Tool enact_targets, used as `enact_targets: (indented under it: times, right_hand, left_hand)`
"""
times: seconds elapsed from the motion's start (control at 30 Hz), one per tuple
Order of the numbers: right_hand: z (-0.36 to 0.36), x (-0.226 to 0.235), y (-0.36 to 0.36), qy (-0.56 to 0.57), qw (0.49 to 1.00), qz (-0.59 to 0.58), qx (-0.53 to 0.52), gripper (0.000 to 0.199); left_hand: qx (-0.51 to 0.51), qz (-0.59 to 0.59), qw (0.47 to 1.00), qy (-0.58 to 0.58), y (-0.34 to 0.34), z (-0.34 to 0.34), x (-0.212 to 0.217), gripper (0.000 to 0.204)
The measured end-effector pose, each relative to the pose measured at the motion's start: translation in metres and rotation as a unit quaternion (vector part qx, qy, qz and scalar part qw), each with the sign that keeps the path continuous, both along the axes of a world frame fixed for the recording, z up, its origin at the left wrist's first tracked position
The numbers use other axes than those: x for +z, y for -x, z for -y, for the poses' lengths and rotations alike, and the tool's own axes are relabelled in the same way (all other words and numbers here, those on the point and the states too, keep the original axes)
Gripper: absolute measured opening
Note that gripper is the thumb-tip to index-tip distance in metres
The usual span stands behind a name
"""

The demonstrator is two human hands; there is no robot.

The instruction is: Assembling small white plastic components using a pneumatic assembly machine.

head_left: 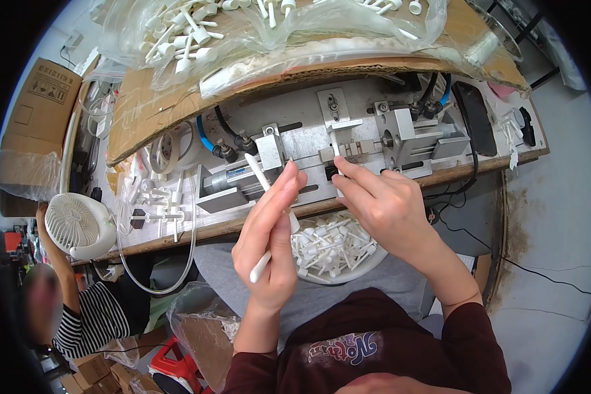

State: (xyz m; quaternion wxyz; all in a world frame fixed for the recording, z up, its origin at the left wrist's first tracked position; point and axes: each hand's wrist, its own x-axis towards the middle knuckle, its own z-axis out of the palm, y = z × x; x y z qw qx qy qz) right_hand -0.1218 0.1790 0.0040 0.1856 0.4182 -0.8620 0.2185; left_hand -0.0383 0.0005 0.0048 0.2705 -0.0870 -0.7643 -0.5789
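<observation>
My left hand [269, 240] is curled around several white plastic stems. One stem [257, 171] juts up past my fingers, and the end of another [261, 268] shows below the palm. At the middle of the metal fixture [302, 146], my right hand [387, 205] has its thumb and forefinger pinched on a white plastic stem [335, 141]. That stem lies across the small clamp block [353, 150]; its lower part is hidden by my fingers. Beneath my hands, a round white basket [338, 282] filled with white capped stems rests on my lap.
Above the fixture, a cardboard sheet [128, 125] carries plastic bags of white stems. A white fan [79, 224], tape rolls [165, 152] and a clear tube [192, 259] lie left. A black phone [474, 118] lies right. Another person's striped sleeve [69, 328] shows at far left.
</observation>
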Motion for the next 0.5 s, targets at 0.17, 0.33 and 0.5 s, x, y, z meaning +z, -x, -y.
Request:
enact_targets:
  times: [0.17,0.33,0.5]
  right_hand:
    - [-0.006,0.009,-0.005,0.155,0.980,0.088,0.089,0.031]
    - [-0.005,0.008,-0.021,0.224,0.955,0.119,0.156,0.032]
    - [-0.010,0.009,-0.018,0.209,0.957,0.132,0.153,0.031]
  left_hand:
    - [0.006,-0.011,1.000,0.017,-0.001,-0.010,-0.002,0.050]
    - [-0.080,0.040,0.993,-0.072,-0.004,-0.032,-0.007,0.060]
    - [-0.141,0.033,0.976,-0.161,0.001,-0.031,-0.009,0.054]
